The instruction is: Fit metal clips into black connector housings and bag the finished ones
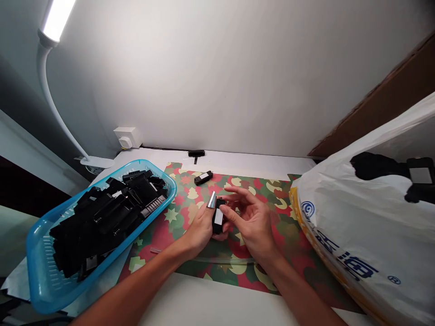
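My left hand [200, 230] is closed around a small black plastic part [218, 218] with a pale label on its face, held just above the patterned mat [190, 194]. A silvery cap covers the tip of one left finger. My right hand [250, 218] is beside the part, thumb and forefinger touching its right edge, the other fingers spread. A similar black part [203, 177] lies on the mat further back.
A blue plastic basket [44, 280] full of several black parts sits at the left. A large white bag [367, 226] with blue print fills the right side. A gooseneck lamp [50, 90], a wall socket [127, 137] and a small black piece [196, 153] are at the back.
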Available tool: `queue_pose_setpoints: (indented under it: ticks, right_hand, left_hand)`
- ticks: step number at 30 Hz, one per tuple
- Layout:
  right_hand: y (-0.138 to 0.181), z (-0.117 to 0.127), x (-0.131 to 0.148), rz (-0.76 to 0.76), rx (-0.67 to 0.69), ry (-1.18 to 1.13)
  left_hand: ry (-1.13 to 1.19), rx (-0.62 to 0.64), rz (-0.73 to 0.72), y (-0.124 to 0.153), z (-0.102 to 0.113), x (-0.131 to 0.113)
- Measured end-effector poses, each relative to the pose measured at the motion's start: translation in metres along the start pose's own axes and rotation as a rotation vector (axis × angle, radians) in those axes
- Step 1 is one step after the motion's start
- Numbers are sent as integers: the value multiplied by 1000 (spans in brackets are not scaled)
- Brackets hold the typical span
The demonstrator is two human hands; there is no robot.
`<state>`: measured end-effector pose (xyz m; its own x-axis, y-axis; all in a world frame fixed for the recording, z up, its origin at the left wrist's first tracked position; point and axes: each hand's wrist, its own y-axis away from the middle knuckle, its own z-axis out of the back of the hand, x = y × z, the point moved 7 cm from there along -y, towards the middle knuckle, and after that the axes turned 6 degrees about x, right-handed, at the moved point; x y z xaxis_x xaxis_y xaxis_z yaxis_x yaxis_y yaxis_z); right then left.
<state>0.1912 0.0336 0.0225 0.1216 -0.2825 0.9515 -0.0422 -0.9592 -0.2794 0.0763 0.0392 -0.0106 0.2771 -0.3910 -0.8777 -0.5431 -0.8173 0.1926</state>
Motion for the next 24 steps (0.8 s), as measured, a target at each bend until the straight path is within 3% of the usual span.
queue_pose_setpoints:
  ticks: [6, 13, 20, 24]
  right_hand:
    - [2, -5, 4, 61, 16, -34]
    - [11, -7, 12, 199, 23, 216]
    - [15, -14, 29, 406, 117, 476]
    - [14, -11, 30, 375, 118, 488]
  left_hand:
    - [51, 111, 64, 0, -5, 4]
    - [87, 143, 267, 5, -8, 3]
    - [107, 128, 335, 9, -8, 1]
    - [115, 158, 358, 10, -7, 3]
